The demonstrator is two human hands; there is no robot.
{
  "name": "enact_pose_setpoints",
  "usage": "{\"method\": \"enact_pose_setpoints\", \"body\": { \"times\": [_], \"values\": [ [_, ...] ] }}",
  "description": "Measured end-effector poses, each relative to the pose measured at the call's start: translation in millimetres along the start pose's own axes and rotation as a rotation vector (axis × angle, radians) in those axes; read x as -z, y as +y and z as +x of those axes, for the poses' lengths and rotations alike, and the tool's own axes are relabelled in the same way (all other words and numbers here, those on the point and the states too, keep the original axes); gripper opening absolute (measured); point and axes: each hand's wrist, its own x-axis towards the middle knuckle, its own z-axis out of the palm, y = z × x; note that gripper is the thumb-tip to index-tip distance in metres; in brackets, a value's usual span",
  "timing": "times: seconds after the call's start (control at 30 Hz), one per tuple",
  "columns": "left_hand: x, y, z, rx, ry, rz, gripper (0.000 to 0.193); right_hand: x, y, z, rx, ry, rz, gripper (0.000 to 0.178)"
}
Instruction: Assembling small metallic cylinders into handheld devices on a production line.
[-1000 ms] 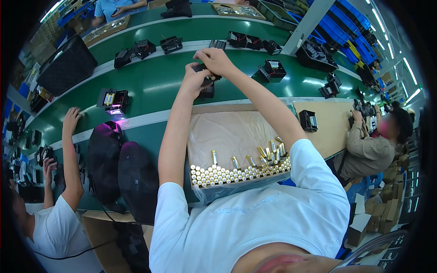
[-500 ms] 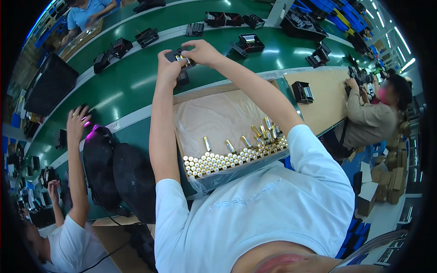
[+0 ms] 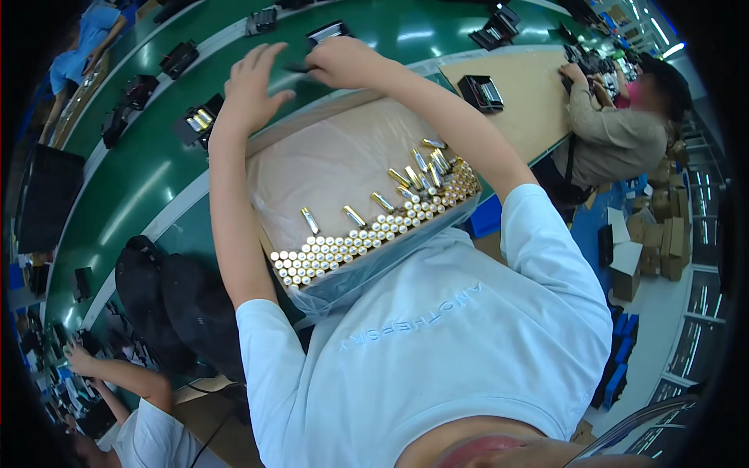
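Note:
My left hand (image 3: 253, 87) is open over the green belt, its fingers spread and nothing in them. Beside it on the left lies a black battery case (image 3: 199, 121) with gold-and-silver batteries in it. My right hand (image 3: 343, 64) is closed, its fingertips on a small dark piece (image 3: 296, 69) that is too blurred to name. Just behind that hand sits another black case (image 3: 328, 33), partly hidden. Below my forearms is a plastic-lined carton (image 3: 312, 183) with rows of upright batteries (image 3: 335, 253) along its near side and several loose ones lying on top.
More black cases (image 3: 179, 58) stand along the green belt (image 3: 156, 168). One case (image 3: 480, 93) rests on a brown board (image 3: 523, 93) at the right, near a co-worker (image 3: 624, 125). Black bags (image 3: 175, 304) lie left of the carton, above another person's arm (image 3: 125, 374).
The case with batteries has left my hands and now lies on the belt to the left. My left hand has opened; my right hand has moved apart from it. The head view has shifted.

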Motion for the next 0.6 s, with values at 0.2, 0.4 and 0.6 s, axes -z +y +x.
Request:
{"method": "enact_pose_setpoints", "body": {
  "times": [0.2, 0.4, 0.6],
  "values": [
    [-4.8, 1.6, 6.0, -0.07, -0.381, -0.5, 0.034, 40.9, -23.2, -86.1, -0.035, 0.134, 0.11, 0.02],
    [17.7, 13.4, 8.0, 0.266, -0.359, -0.555, 0.025, 63.1, -14.5, -177.2, -0.321, -0.514, -0.145, 0.035],
    [7.8, 14.8, 10.6, 0.175, -0.349, -0.604, 0.026, 51.2, -4.3, -186.0, -0.24, -0.654, -0.106, 0.033]
  ]
}}
